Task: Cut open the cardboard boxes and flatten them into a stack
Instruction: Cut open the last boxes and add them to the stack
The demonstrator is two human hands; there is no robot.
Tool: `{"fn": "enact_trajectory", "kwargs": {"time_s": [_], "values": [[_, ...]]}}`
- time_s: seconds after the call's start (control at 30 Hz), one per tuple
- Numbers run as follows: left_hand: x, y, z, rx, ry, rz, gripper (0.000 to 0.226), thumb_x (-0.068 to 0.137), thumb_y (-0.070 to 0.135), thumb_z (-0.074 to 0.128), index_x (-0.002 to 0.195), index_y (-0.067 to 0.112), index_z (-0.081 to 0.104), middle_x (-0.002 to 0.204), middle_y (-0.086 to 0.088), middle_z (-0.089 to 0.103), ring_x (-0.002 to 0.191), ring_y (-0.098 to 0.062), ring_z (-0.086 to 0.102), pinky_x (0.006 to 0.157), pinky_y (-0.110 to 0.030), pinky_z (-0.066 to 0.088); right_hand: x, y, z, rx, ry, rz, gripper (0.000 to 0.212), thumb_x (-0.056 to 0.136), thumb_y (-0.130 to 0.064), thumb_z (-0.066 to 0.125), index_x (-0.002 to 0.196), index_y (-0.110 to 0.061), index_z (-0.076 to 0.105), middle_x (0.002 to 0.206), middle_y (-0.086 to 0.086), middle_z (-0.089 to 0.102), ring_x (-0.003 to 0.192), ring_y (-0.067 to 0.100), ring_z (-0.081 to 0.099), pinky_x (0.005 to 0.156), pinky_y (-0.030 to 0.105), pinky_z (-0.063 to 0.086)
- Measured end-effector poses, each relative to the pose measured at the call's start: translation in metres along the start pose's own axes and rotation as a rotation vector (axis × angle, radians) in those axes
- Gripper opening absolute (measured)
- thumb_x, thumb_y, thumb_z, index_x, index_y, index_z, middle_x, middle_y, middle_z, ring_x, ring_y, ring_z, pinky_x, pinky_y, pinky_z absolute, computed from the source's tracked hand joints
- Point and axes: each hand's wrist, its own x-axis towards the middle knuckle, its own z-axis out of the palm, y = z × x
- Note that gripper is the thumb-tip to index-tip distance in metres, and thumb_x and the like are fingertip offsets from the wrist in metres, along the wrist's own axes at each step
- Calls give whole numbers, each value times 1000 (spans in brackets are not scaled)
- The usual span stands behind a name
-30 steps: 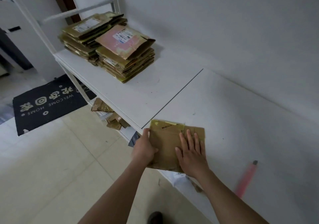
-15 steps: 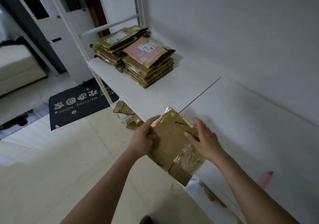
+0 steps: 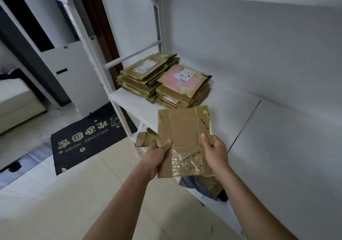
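I hold a flattened box up in the air in front of me, over the front lip of the white shelf. My left hand pinches its lower left edge, thumb on the face I see and the other fingers curled behind. My right hand grips the lower right edge the same way, thumb laid over the front. The panel stands nearly upright, its long side flaps spread flat and shiny tape crinkled across the lower part (the bottom edge sits between my wrists). It touches nothing but my fingers.

Below it, on a lower level of the rack, lie scraps of cardboard and something dark that I cannot make out. To my left the tiled floor runs open, with a black doormat further off.

Beyond the box's top edge the shelf board is bare for a short stretch. Then come two stacks of flattened boxes, just beside each other at the far left end: the nearer stack, topped by a pinkish piece, and the rear stack against the corner post. To the right, the board runs wide and bare along the wall.
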Motion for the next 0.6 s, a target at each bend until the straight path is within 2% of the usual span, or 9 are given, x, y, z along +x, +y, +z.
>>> {"fn": "enact_trajectory", "kwargs": {"time_s": [0.1,0.17,0.27,0.37,0.47,0.6], "values": [[18,32,-40,-5,9,37,32,94,29,66,116,6,64,99,-12,76,91,-29,73,79,-42,59,2,-25,43,85,-4,75,30,97,-53,45,88,-28,59,88,-1,68,80,12,64,66,29,51],[31,56,-57,41,-3,64,31,93,29,67,115,7,66,96,-10,76,88,-28,73,76,-40,59,7,-40,60,95,38,53,28,97,-54,43,89,-30,55,89,-1,66,78,10,62,62,26,47],[53,91,-62,72,-11,106,33,91,31,70,112,6,68,93,-11,76,87,-29,73,79,-42,60,19,-58,70,125,100,12,30,97,-53,45,114,-29,48,100,8,63,83,15,63,66,27,48],[76,126,-55,69,-26,135,46,86,41,73,113,5,64,99,-13,74,89,-29,72,81,-43,60,40,-70,69,182,112,-46,46,96,-42,56,137,-33,39,118,-7,57,103,8,60,77,22,50],[103,159,-40,122,-82,216,48,85,52,69,109,11,64,102,-10,72,88,-24,71,76,-37,61,72,-84,64,192,317,-127,48,97,-29,58,142,-26,41,117,-10,57,104,8,58,88,30,50],[143,204,-20,229,-148,338,47,92,32,68,133,15,52,118,-8,65,82,-14,63,60,-22,48,132,-104,63,271,575,-118,48,99,-23,57,144,-16,41,125,2,57,108,16,58,86,27,48]]}}
